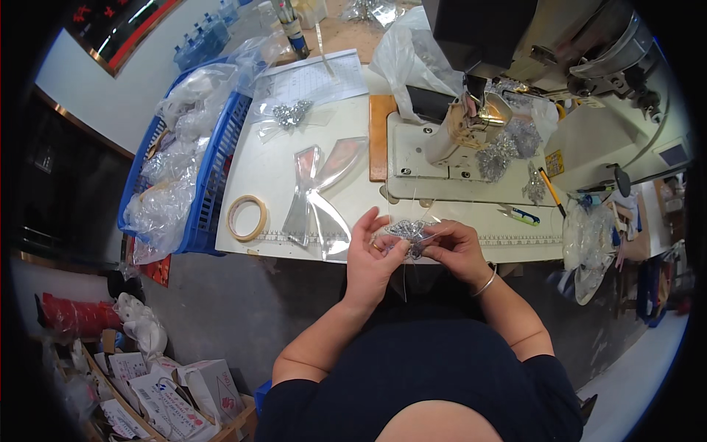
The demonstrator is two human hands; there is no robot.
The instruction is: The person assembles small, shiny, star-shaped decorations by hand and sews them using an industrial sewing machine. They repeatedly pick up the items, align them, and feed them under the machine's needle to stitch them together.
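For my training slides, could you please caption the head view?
Left hand and right hand hold a glittery silver piece before a sewing machine, a tape roll to the left.

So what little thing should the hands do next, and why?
Maybe the right hand could let go and pick up the snips, while the left hand holds the silver piece. A thin strand hangs below the piece and might need trimming, and the snips lie off to the right, closer to the right hand.
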